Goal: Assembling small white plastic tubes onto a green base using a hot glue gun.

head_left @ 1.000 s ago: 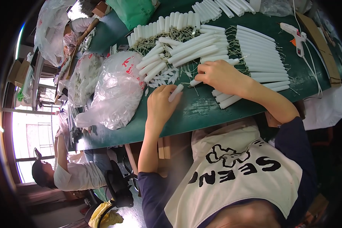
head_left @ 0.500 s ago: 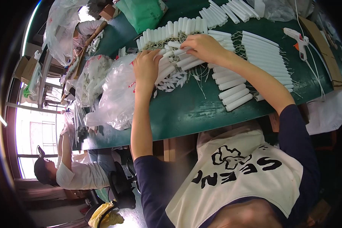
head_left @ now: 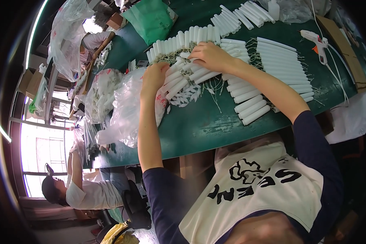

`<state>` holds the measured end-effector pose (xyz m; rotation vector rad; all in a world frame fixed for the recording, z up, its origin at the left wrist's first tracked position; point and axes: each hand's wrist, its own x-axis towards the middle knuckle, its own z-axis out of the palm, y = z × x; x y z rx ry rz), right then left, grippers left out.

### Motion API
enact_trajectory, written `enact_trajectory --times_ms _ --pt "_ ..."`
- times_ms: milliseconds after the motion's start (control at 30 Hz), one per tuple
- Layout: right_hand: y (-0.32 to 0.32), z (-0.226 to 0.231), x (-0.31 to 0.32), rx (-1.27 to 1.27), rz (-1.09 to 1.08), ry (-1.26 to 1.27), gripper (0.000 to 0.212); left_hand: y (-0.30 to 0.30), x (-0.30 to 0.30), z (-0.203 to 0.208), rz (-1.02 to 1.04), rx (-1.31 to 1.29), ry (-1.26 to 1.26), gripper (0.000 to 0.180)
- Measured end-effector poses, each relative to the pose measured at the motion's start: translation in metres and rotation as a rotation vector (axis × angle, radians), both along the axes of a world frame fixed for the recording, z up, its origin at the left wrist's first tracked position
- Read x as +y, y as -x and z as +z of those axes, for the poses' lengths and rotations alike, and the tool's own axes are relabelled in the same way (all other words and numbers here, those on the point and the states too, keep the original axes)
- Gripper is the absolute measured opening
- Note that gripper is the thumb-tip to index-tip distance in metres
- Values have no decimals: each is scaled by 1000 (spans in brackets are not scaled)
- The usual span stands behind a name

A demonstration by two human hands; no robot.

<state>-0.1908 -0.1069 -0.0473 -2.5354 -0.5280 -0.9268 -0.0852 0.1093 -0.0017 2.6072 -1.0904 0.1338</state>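
Slim white tubes with thin strings at their ends lie in rows on the dark green table. My right hand (head_left: 210, 57) is over the middle of a loose cluster of white tubes (head_left: 203, 73). Its fingers are bent and pressed together around a white tube, which they largely cover. At the left end of the cluster, beside more tubes (head_left: 177, 87), my left hand (head_left: 153, 76) has curled fingers; whatever they hold is hidden. Small white leaf-shaped pieces (head_left: 185, 96) lie just below the cluster. Behind my hands stands a row of tubes (head_left: 183, 40) with tangled strings at their near ends.
Clear plastic bags (head_left: 130, 105) lie left of my left arm. A green bag (head_left: 150, 20) is at the back. More tubes (head_left: 278, 61) and a white glue gun (head_left: 316, 40) with its cable lie right. A co-worker (head_left: 89, 191) sits at left; another person's arm (head_left: 101, 44) shows behind.
My right hand has come slightly nearer the tube cluster, and the tube that stuck out from its fingers is now mostly covered. My left hand has shifted slightly down. The whole view has tilted slightly.
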Motion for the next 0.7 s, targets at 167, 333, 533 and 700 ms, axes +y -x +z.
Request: enact_trajectory --times_ms 167,333,533,700 --pt "36 40 -20 28 -39 -18 14 -40 -12 5 102 -42 8 25" --pt "77 54 -38 95 -78 -46 13 -87 -33 -18 208 -233 62 37" --pt "112 46 -58 149 -138 -60 13 -104 -51 -24 527 -165 -3 38" --pt "117 36 -68 203 -168 -82 12 -98 -67 -19 547 -139 -77 43"
